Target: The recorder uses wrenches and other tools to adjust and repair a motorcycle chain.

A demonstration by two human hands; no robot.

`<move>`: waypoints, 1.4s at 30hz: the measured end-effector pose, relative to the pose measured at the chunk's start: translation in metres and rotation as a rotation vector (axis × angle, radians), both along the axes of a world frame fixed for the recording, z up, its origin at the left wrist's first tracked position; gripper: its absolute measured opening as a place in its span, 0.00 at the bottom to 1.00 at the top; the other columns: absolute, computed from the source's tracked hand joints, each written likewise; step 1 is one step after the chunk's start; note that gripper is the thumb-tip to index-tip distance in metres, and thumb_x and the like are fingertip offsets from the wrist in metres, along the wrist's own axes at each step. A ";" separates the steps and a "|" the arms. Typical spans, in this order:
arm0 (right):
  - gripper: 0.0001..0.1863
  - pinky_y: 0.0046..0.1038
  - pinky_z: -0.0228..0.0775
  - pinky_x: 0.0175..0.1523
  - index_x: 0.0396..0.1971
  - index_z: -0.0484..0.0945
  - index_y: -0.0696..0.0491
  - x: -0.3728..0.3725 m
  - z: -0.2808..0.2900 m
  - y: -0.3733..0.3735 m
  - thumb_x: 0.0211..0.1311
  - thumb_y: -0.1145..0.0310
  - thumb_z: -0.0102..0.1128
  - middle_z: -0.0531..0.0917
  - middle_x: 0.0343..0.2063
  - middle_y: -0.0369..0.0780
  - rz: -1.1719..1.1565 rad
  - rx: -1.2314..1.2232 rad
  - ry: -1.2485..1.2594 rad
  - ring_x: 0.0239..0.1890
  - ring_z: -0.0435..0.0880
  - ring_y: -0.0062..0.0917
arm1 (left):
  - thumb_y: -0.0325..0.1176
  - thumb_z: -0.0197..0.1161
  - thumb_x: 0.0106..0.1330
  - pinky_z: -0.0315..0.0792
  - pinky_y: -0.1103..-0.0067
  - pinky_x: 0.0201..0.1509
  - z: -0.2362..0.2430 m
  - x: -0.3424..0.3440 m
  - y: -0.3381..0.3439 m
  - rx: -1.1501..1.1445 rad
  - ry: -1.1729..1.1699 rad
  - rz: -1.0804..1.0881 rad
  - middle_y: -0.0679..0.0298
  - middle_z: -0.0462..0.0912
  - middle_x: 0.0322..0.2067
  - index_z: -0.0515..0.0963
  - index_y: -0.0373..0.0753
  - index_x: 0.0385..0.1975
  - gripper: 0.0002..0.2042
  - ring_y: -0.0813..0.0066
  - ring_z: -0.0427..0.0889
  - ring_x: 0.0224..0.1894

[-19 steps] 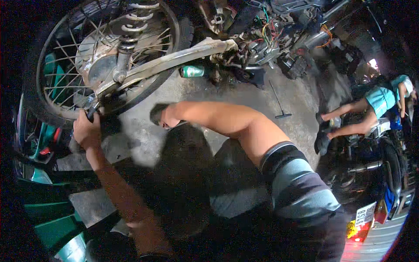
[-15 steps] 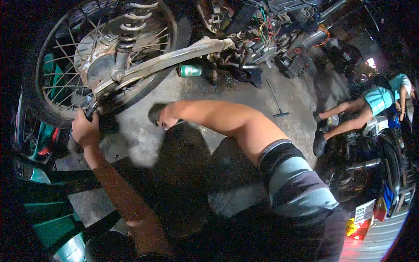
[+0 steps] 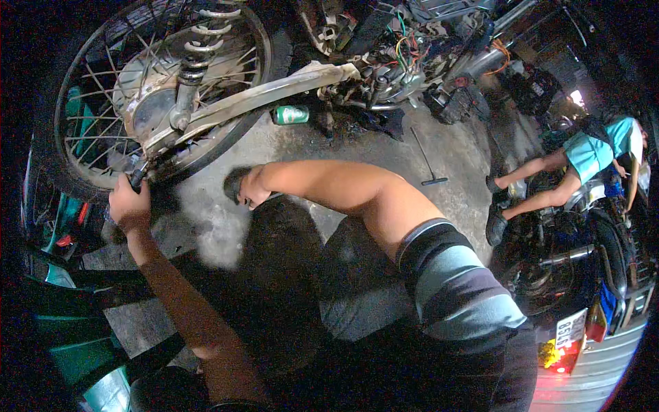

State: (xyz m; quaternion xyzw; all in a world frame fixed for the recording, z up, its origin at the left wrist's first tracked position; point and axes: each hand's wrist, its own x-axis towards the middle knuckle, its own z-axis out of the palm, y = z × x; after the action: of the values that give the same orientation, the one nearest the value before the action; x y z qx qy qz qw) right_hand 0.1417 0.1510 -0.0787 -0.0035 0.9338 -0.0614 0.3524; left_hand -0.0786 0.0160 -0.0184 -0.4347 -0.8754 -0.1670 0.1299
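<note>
Little but the viewpoint has shifted; the left hand (image 3: 130, 204) grips a tool (image 3: 141, 170) in curled fingers, the wheel (image 3: 152, 111) just beyond them. Probably stiff and light, it's best held by its handle (image 3: 136, 182); the right hand's (image 3: 257, 185) grip I can't tell.

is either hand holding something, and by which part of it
The left hand holds a tool by its dark handle. Whether the right hand holds anything cannot be told.
</note>
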 end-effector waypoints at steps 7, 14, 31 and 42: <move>0.22 0.33 0.60 0.48 0.43 0.68 0.47 -0.001 0.004 0.001 0.48 0.54 0.47 0.73 0.40 0.41 -0.017 -0.003 0.020 0.44 0.69 0.35 | 0.43 0.53 0.48 0.65 0.65 0.35 0.006 -0.002 0.004 -0.019 -0.043 -0.012 0.54 0.73 0.31 0.66 0.37 0.35 0.18 0.54 0.70 0.34; 0.22 0.33 0.60 0.48 0.40 0.71 0.50 -0.001 0.002 0.004 0.47 0.53 0.49 0.74 0.39 0.43 0.025 -0.007 0.042 0.44 0.70 0.36 | 0.44 0.53 0.48 0.65 0.65 0.36 0.009 0.006 0.004 0.011 -0.021 0.003 0.52 0.72 0.32 0.65 0.35 0.40 0.23 0.54 0.70 0.35; 0.21 0.35 0.61 0.46 0.41 0.69 0.49 0.000 -0.005 0.004 0.47 0.54 0.50 0.73 0.38 0.44 -0.029 -0.044 0.026 0.43 0.70 0.36 | 0.43 0.55 0.48 0.66 0.65 0.34 0.004 0.004 0.003 -0.020 -0.001 0.022 0.55 0.73 0.30 0.66 0.37 0.31 0.17 0.55 0.71 0.34; 0.21 0.35 0.62 0.46 0.41 0.69 0.46 0.001 0.007 0.000 0.48 0.52 0.47 0.74 0.38 0.41 0.003 0.025 0.001 0.42 0.70 0.35 | 0.43 0.58 0.44 0.64 0.69 0.23 -0.014 0.000 0.007 0.214 0.265 0.007 0.57 0.71 0.18 0.69 0.38 0.27 0.16 0.59 0.70 0.21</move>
State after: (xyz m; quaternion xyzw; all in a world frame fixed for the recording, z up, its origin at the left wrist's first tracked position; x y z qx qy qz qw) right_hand 0.1425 0.1510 -0.0720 -0.0004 0.9347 -0.0491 0.3520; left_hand -0.0785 0.0229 -0.0324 -0.4337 -0.8293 -0.2001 0.2901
